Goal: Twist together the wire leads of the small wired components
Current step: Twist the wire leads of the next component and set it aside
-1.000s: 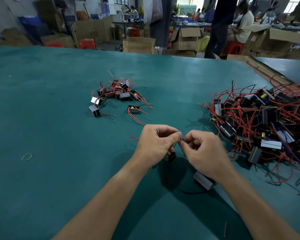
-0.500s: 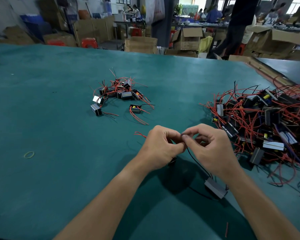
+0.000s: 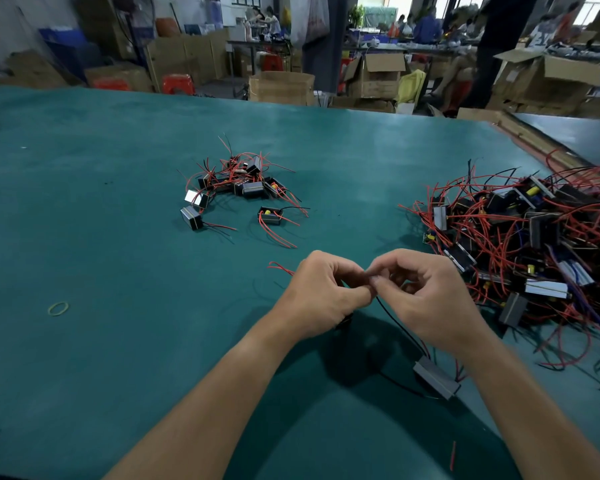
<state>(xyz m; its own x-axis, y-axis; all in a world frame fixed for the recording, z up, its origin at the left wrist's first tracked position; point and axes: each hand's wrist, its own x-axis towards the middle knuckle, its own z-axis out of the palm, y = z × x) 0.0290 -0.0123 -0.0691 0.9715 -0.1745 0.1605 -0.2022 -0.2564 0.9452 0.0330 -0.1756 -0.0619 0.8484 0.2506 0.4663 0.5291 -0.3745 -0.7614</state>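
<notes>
My left hand (image 3: 321, 296) and my right hand (image 3: 430, 296) meet fingertip to fingertip above the green table (image 3: 101, 237), both pinching the ends of thin wire leads. A black lead (image 3: 400, 325) runs from the pinch down to a small grey boxed component (image 3: 436, 377) hanging under my right wrist. A second dark component (image 3: 345, 320) shows just below my left palm, mostly hidden. A red lead (image 3: 279, 267) sticks out to the left of my left hand.
A small heap of wired components (image 3: 239, 185) lies ahead at centre. A large tangle of components (image 3: 534, 244) with red and black wires fills the right side. A rubber band (image 3: 58, 308) lies at left. Cartons and people are beyond the table's far edge.
My hands drew closer together and their fingertips now touch. The grey component slid further down and right under my right wrist, and more of its black lead is exposed.
</notes>
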